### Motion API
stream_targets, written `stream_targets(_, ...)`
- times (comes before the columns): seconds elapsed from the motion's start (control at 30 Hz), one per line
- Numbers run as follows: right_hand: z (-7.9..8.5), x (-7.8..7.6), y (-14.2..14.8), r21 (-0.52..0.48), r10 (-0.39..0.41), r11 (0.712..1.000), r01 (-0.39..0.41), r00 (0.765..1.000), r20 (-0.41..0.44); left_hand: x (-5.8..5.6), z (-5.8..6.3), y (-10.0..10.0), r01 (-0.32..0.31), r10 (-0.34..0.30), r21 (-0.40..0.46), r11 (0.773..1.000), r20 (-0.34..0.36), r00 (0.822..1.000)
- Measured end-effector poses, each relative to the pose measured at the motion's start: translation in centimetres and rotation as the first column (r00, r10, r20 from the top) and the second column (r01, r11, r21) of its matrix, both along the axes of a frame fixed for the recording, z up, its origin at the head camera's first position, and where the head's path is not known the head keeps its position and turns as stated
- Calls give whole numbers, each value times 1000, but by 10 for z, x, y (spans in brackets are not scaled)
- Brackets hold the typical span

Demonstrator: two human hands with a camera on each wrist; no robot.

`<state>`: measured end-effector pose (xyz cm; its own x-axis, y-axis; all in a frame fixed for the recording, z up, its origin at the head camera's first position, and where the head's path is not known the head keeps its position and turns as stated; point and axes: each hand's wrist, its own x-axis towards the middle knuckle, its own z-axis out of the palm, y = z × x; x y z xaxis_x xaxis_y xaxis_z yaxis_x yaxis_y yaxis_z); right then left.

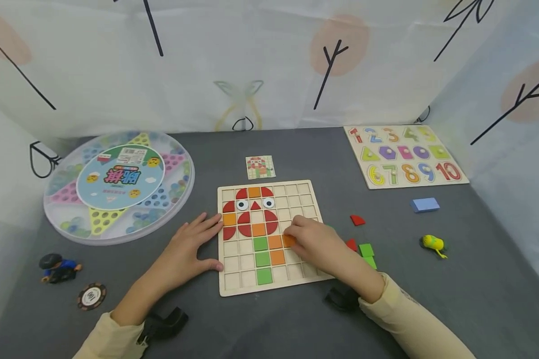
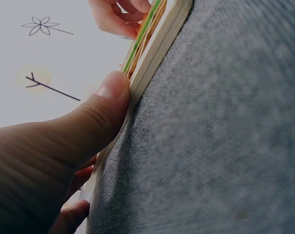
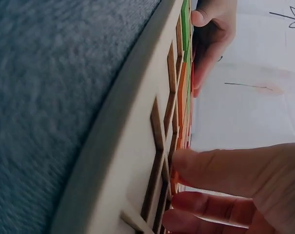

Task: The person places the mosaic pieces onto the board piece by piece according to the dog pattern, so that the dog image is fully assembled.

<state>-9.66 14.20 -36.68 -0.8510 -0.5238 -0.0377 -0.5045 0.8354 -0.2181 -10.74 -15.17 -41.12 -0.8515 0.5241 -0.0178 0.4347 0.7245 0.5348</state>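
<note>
A wooden grid board (image 1: 238,284) lies on the table, holding red, orange and green pieces and two round eye pieces in its cells. My left hand (image 1: 186,252) rests along its left edge, fingers stretched out, thumb against the side near the front corner. Over the middle right of the grid, my right hand (image 1: 316,244) pinches an orange square tile (image 1: 289,241) at its cell; the fingers partly cover it. In the right wrist view the thumb (image 3: 201,165) touches this tile. Behind the board lies a small pattern card (image 1: 260,167).
Green squares (image 1: 365,250) and red pieces (image 1: 357,220) lie right of the board. Farther right are a blue block (image 1: 425,205), a yellow-green toy (image 1: 433,244) and a number board (image 1: 406,182). A round checkers set (image 1: 186,184), toy figure (image 1: 60,268) and poker chip (image 1: 91,296) are at left.
</note>
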Motion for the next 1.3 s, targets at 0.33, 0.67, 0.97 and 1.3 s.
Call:
stream_targets(0.33,29,-1,65,-116,-158,982,150,985,-71,-1,1,0,10,-10,1,1000,14,1000)
stream_targets(0.67,28,20,138,-137,-272,957,257,956,-110,-2,-1,-1,17,-18,13,1000,15,1000)
stream_targets(0.97,35,40,174,-137,-360,930,341,920,-152,-3,0,-3,11,-11,4,1000,14,1000)
stream_targets(1.3,16,44,158,-165,-289,949,269,951,-107,-1,-1,2,7,-7,-11,1000,-9,1000)
